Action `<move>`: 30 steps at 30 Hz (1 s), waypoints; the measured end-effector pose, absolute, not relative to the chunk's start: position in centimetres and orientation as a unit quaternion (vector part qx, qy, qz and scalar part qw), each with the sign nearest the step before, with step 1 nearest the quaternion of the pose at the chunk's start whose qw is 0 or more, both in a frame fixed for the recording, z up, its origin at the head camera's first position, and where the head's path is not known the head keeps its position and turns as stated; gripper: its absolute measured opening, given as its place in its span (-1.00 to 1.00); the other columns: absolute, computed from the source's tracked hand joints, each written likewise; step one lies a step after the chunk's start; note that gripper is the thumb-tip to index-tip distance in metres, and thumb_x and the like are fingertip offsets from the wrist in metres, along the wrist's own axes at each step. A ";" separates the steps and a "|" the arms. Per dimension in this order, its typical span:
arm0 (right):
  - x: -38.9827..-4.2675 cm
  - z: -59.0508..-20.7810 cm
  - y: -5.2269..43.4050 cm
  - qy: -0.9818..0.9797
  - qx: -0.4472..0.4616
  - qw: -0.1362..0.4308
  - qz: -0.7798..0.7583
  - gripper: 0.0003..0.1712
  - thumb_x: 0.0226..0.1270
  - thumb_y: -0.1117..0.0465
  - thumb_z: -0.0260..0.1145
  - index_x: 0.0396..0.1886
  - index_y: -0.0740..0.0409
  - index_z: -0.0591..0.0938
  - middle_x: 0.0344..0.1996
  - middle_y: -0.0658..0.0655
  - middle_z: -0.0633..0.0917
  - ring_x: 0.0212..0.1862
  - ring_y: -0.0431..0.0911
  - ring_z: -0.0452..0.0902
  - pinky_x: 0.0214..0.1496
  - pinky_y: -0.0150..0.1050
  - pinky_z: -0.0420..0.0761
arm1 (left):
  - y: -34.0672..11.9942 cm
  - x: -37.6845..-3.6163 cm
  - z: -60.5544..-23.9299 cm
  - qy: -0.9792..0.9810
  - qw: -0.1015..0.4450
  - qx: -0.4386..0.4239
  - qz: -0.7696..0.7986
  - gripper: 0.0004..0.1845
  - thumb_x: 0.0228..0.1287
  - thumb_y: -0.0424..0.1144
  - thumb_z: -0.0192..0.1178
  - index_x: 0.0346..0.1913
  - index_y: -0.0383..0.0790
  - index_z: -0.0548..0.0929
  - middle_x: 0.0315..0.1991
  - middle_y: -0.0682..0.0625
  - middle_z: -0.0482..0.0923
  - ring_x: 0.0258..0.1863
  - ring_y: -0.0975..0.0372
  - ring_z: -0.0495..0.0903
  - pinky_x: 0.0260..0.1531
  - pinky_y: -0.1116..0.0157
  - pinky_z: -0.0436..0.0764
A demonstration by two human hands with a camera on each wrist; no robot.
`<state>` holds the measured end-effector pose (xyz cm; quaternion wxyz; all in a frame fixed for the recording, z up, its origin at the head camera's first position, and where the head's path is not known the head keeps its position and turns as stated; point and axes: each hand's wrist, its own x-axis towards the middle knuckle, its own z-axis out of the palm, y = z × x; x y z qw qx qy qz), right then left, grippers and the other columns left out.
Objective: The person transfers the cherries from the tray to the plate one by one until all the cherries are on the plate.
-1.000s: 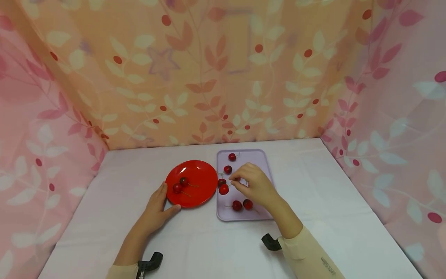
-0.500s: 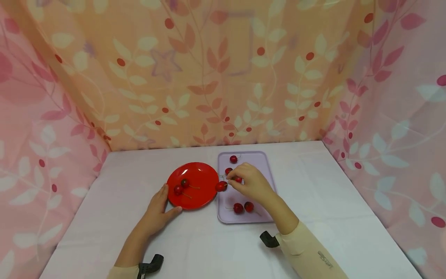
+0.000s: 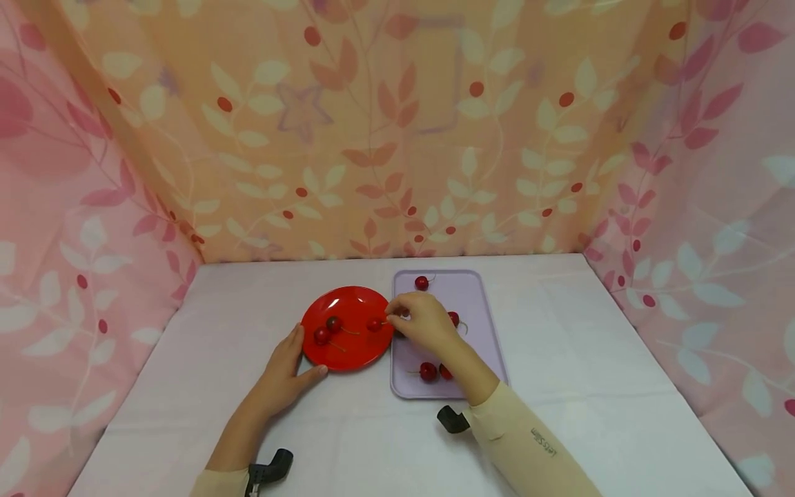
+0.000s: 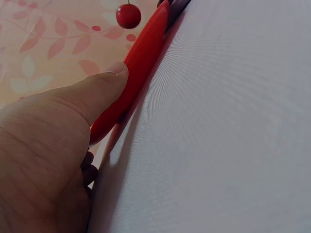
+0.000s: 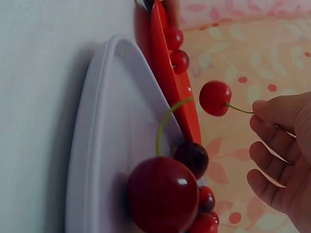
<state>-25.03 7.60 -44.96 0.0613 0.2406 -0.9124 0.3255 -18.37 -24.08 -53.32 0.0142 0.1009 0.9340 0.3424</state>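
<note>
Floral pink and orange curtains enclose a table draped in white cloth [image 3: 559, 386], on which two dishes are set side by side — a round red plastic plate [image 3: 348, 345] and a rectangular lilac plastic tray [image 3: 481, 324].

One small red cherry [image 3: 375, 324] is held by its thin stem between the thumb and fingertips of the right hand [image 3: 422, 321], hanging over the plate's right part, clear of the surface. Its stem runs roughly level, pointing right toward the pinching fingers, the fruit toward the plate.

Two more cherries [image 3: 328, 330] are seen lying on the plate. On the tray at least four cherries [image 3: 427, 371] are counted — others may be hidden by the hand.

The plate's near-left rim is touched by the left hand [image 3: 282, 373], fingers relaxed and extended, thumb against the edge.
</note>
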 end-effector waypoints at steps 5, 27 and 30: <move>-25.7 -45.1 6.4 -0.917 0.234 0.051 0.319 -0.96 0.34 0.11 0.46 -0.24 -0.13 0.79 -0.35 -0.19 0.71 -0.19 -0.22 0.57 -0.05 -0.27 0.63 | -24.0 -18.9 -53.2 0.936 0.006 0.109 0.335 0.16 0.30 0.25 0.31 0.66 -0.27 -0.12 0.67 -0.21 -0.15 0.61 -0.21 -0.08 0.44 -0.30 0.19; -25.5 -46.7 3.3 -0.901 0.258 -0.029 0.348 -0.92 0.32 0.15 0.49 -0.22 -0.12 0.78 -0.35 -0.23 0.72 -0.15 -0.25 0.59 -0.01 -0.36 0.65 | -24.1 -18.5 -53.4 0.937 0.005 0.110 0.331 0.15 0.30 0.25 0.30 0.64 -0.33 -0.07 0.66 -0.27 -0.10 0.59 -0.26 -0.05 0.42 -0.34 0.17; -25.4 -46.8 2.9 -0.903 0.268 -0.028 0.335 -0.92 0.32 0.16 0.49 -0.22 -0.11 0.78 -0.35 -0.24 0.72 -0.15 -0.25 0.58 0.00 -0.34 0.65 | -24.1 -18.4 -53.3 0.935 0.003 0.111 0.336 0.14 0.30 0.24 0.31 0.64 -0.34 -0.07 0.65 -0.28 -0.09 0.59 -0.27 -0.04 0.42 -0.35 0.17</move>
